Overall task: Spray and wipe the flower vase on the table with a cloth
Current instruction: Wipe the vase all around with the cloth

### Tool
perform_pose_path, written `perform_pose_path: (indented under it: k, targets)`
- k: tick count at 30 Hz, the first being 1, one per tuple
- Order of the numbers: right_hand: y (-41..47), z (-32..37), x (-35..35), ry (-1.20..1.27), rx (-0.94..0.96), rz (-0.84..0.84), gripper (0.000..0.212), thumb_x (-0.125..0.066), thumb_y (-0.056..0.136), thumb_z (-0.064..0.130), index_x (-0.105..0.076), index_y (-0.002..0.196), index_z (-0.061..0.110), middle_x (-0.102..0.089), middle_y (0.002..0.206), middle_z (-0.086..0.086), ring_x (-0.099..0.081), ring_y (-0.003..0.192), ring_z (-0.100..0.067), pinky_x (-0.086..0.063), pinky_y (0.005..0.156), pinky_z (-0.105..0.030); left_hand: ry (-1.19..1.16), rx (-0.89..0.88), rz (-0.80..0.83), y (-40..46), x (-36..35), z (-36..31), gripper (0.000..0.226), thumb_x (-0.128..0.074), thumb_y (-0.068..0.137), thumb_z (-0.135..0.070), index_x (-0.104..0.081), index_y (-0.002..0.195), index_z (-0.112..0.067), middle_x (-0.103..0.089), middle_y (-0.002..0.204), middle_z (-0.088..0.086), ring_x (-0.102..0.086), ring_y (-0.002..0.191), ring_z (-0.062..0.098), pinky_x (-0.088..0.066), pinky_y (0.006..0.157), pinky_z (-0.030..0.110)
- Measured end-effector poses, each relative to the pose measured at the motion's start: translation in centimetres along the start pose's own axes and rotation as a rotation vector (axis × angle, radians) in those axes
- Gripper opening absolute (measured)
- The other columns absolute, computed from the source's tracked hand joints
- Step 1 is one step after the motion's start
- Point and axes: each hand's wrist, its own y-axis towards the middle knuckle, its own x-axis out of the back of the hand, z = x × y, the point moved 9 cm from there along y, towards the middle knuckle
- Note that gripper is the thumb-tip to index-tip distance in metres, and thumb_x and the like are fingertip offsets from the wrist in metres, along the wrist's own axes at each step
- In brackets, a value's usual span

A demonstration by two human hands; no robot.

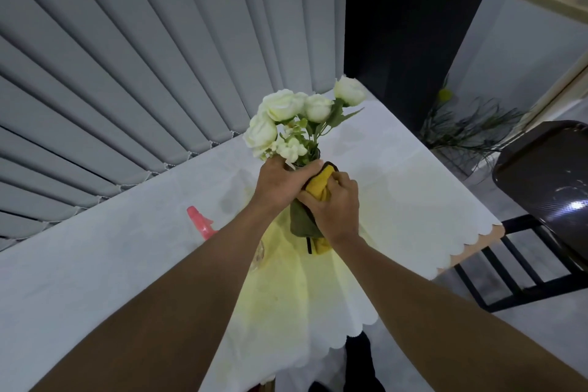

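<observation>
White roses [286, 114] stick out of a vase that is almost wholly hidden by my hands and the cloth. My left hand [281, 183] is closed around the vase's neck, just under the blooms. My right hand [334, 204] presses a yellow and dark green cloth [305, 219] against the vase's side, and the cloth hangs down below my fingers. A spray bottle with a pink trigger head [200, 221] stands left of the vase, partly behind my left forearm.
The table [413, 200] wears a white scalloped cloth, and its right edge is near my right arm. A dark chair [547, 188] stands to the right. Grey vertical blinds [127, 73] run along the table's far side. A potted plant [467, 127] sits beyond the far corner.
</observation>
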Motion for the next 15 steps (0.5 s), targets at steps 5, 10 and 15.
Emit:
perform_pose_path:
  k: [5,10,15]
  targets:
    - [-2.6,-3.9,-1.1,-0.078,-0.138,0.092,0.069,-0.074,0.064,0.07,-0.064,0.099,0.011,-0.056,0.109,-0.001,-0.051,0.104,-0.024,-0.051,0.082,-0.038,-0.03,0.097,-0.003,-0.3,0.6,1.4,0.029,-0.087,0.068,-0.047,-0.071,0.087,-0.032,-0.069,0.07,-0.036,-0.063,0.071,-0.021,-0.043,0.051,0.0]
    - [-3.7,-6.2,-1.6,-0.162,-0.21,0.212,0.067,-0.078,0.064,0.066,-0.068,0.098,0.009,-0.058,0.107,-0.002,-0.052,0.103,-0.026,-0.052,0.084,-0.038,-0.072,0.036,-0.119,-0.4,0.7,0.5,0.045,-0.093,0.051,-0.049,-0.07,0.086,-0.035,-0.075,0.089,-0.02,-0.071,0.083,-0.004,-0.053,0.068,0.016]
    - [-1.9,-2.9,-0.1,-0.053,-0.095,0.103,0.059,-0.079,0.067,0.06,-0.067,0.104,0.015,-0.052,0.101,0.008,-0.047,0.097,-0.017,-0.043,0.077,-0.028,-0.064,0.049,-0.179,-0.5,0.0,0.0,0.052,-0.094,0.05,-0.051,-0.066,0.09,-0.032,-0.072,0.094,-0.017,-0.067,0.087,0.0,-0.054,0.073,0.019]
